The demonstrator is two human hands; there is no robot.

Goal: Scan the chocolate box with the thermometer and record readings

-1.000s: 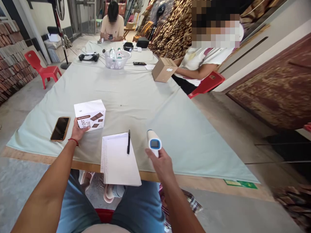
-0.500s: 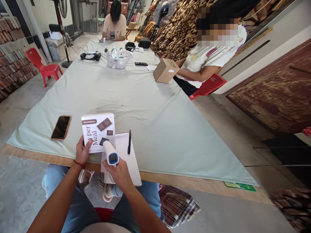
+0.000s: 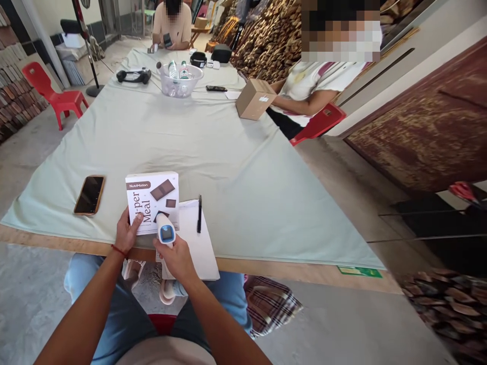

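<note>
My left hand point(image 3: 128, 229) grips a white NutriMotion box point(image 3: 162, 185) by its lower left side, thumb on the front. The box is held upright near the table's front edge, with brown bars printed on it. My right hand point(image 3: 178, 257) is closed round the handle of a white and blue infrared thermometer point(image 3: 166, 229). Its nose is close to the box's front, over a printed bar; whether they touch I cannot tell. Beneath and to the right lie white paper sheets point(image 3: 194, 243), jutting past the table edge, with a black pen point(image 3: 199, 214) on them.
A phone point(image 3: 90, 194) lies on the cloth-covered table point(image 3: 266, 203) at left. Farther back stand a clear basin of bottles point(image 3: 180, 81) and a cardboard box point(image 3: 254, 100), touched by a person seated at right. Another person at the far end holds a dark device point(image 3: 167, 40).
The thermometer has shifted slightly left and tilted, its screen facing me more. The box stands a little straighter. The whole view has moved a bit, with both grips unchanged.
</note>
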